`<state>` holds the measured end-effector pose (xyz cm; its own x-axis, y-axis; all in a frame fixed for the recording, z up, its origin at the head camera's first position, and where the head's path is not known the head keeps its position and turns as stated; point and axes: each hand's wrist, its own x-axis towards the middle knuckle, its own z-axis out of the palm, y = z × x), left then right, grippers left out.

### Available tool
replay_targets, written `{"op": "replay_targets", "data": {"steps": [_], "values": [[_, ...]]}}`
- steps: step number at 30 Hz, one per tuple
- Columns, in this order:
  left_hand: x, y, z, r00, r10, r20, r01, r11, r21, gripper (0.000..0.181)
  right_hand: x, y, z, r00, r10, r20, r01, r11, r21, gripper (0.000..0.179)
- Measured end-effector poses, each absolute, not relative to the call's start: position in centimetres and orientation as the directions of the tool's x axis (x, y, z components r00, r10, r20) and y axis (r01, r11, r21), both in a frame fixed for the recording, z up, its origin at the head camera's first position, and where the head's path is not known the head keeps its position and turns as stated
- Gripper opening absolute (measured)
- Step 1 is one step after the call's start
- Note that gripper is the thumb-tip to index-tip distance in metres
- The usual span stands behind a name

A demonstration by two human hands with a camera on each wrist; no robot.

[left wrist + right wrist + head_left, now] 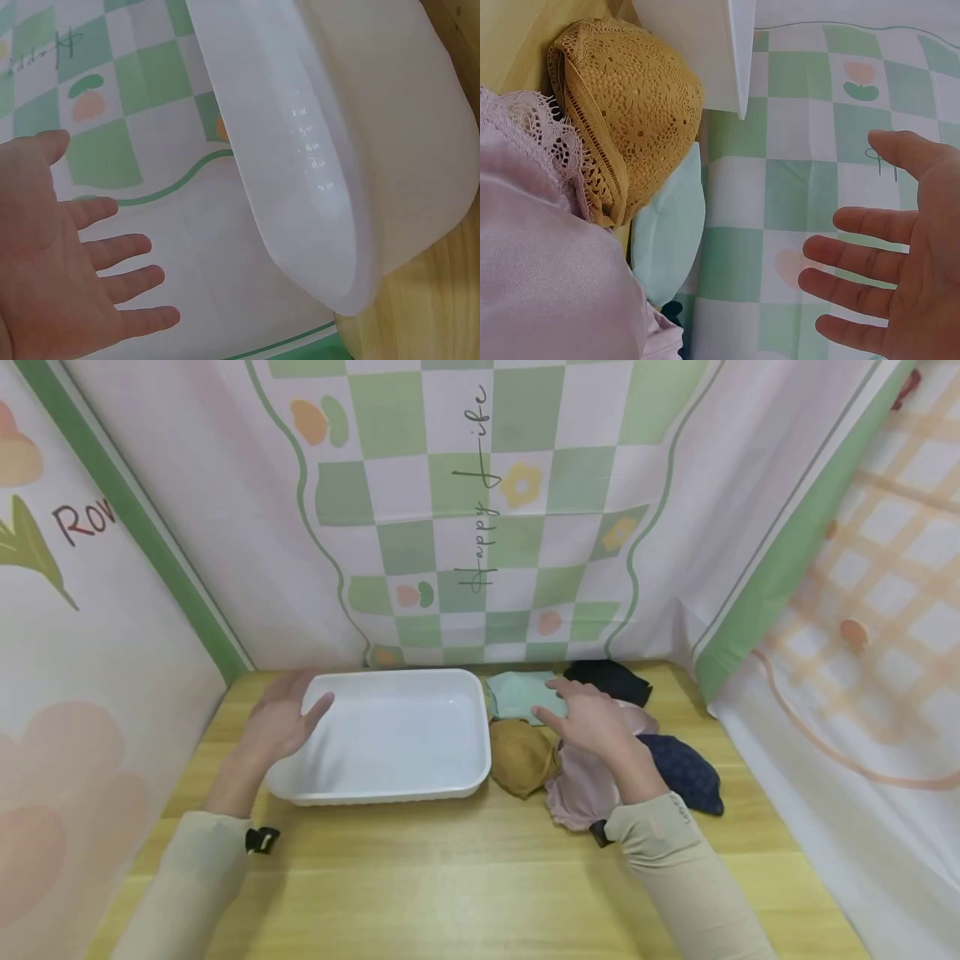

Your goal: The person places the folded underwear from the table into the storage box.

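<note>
My left hand (279, 720) hovers over the left end of a white plastic tray (405, 735), fingers spread and holding nothing. The left wrist view shows its open palm apart from the tray's wall (300, 150). My right hand (594, 718) is held above a group of folded bras, its fingers straight and apart. Beside the tray lies a mustard lace bra (521, 758). A pink satin bra (581, 785) with lace trim is partly hidden under my right hand and wrist. Behind are a mint bra (521, 696) and a black one (609, 681); a navy one (684, 772) lies to the right.
Everything stands on a wooden table (420, 877). A curtain with green checks (480, 510) hangs along the back edge, and patterned cloth (862, 635) closes off both sides. Dark straps (262, 840) sit at my wrists.
</note>
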<state>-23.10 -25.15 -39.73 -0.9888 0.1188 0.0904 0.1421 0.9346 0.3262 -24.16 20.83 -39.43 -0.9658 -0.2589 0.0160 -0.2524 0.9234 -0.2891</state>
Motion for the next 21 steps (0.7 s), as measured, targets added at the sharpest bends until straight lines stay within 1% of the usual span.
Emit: {"op": "replay_targets", "data": {"steps": [7,14,21], "values": [[-23.2,-25.6,-40.2,-0.989,0.128,0.073,0.145,0.931,0.335,0.075,-24.2,21.0,-39.9,-0.964,-0.266,0.023,-0.261,0.917,-0.301,0.069],[-23.2,-26.1,-40.6,-0.986,0.137,0.096,0.162,0.927,0.339,0.075,-24.4,21.0,-40.7,-0.961,-0.272,0.05,-0.274,0.914,-0.298,0.068],[-23.2,-26.4,-40.9,-0.985,0.141,0.099,0.168,0.921,0.351,0.073,-24.3,21.1,-41.1,-0.962,-0.269,0.044,-0.269,0.911,-0.312,0.067]]}}
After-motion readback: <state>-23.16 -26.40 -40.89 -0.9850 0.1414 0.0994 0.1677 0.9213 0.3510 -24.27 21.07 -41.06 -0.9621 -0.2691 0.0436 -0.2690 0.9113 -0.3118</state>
